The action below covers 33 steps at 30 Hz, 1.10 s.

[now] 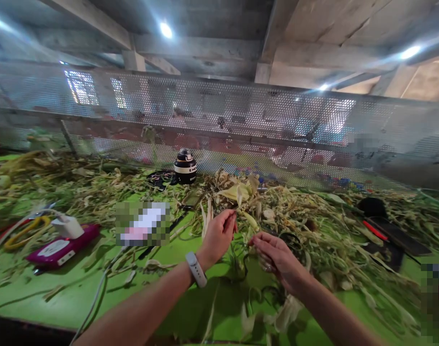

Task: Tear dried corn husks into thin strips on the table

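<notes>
My left hand point(220, 234), with a pale band on its wrist, is closed in a pinch above the green table point(151, 298). What its fingertips hold is too small to make out. To its right, my right hand point(273, 254) is also pinched, near the lower end of a yellow-green husk piece point(250, 221); whether it grips that piece is unclear. A broad pale-yellow husk point(239, 192) lies just beyond my left hand. Dry husks and stems point(335, 235) surround both hands.
A magenta power strip point(63, 245) with a white plug point(67, 226) sits at left, its cable point(100, 283) crossing the table. Behind stand a black jar point(185, 167) and a perforated metal screen point(219, 115). A blurred-out phone-like object point(145, 224) lies left of my hands.
</notes>
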Available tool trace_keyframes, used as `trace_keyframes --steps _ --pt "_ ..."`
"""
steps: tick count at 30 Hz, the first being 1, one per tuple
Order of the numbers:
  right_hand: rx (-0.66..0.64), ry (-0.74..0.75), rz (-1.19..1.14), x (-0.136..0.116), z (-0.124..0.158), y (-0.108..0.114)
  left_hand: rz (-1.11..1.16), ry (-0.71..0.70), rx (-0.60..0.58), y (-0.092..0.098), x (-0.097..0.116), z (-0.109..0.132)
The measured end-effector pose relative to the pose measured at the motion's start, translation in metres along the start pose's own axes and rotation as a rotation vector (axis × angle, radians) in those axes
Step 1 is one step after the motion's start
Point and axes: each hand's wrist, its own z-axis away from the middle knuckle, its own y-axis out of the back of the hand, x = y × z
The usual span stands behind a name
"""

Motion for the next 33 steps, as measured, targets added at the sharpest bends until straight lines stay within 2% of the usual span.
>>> trace_keyframes --steps 3,6,8,10,12,13,15,16,18,19,21,22,23,26,30,33 --pt "0.132 0.336 0.546 -0.003 0.003 0.005 -0.301 -0.096 -0.04 0.003 -0.002 -0.001" --pt "0.27 0.661 0.974 -0.01 0.007 0.017 -0.675 -0.182 -0.195 0.008 0.003 0.001" --pt "0.346 0.749 1.079 -0.018 0.01 0.028 -0.88 -0.225 -0.339 0.01 0.012 0.005" --pt "0.39 0.766 1.077 -0.027 0.013 0.037 -0.962 -0.251 -0.495 0.013 0.025 0.011" --pt "0.39 0.749 0.995 -0.033 0.014 0.043 -0.901 -0.315 -0.611 0.016 0.039 0.017" --pt "0.373 0.723 0.936 -0.035 0.014 0.044 -0.798 -0.363 -0.697 0.017 0.045 0.019" --pt "0.333 0.647 0.797 -0.035 0.009 0.045 -0.455 -0.422 -0.846 0.021 0.054 0.022" --pt "0.309 0.598 0.715 -0.034 0.006 0.045 -0.261 -0.391 -0.883 0.023 0.057 0.022" --pt "0.25 0.475 0.549 -0.03 -0.001 0.046 0.059 -0.204 -0.845 0.025 0.055 0.017" --pt "0.215 0.408 0.479 -0.027 -0.005 0.046 0.173 -0.099 -0.75 0.026 0.052 0.014" --pt "0.159 0.278 0.382 -0.024 -0.009 0.048 0.278 0.002 -0.411 0.025 0.041 0.005" --pt "0.141 0.229 0.35 -0.022 -0.009 0.049 0.267 0.014 -0.311 0.024 0.035 0.001" --pt "0.126 0.191 0.326 -0.021 -0.009 0.049 0.231 0.014 -0.259 0.023 0.03 -0.003" --pt "0.047 0.115 0.273 -0.016 -0.004 0.046 0.3 0.07 -0.197 0.018 0.022 -0.006" --pt "-0.17 -0.014 0.255 -0.008 -0.001 0.034 0.663 0.244 -0.169 0.011 0.027 -0.002" --pt "-0.345 -0.009 0.273 -0.008 0.0 0.034 0.859 0.343 -0.199 0.012 0.027 -0.001"
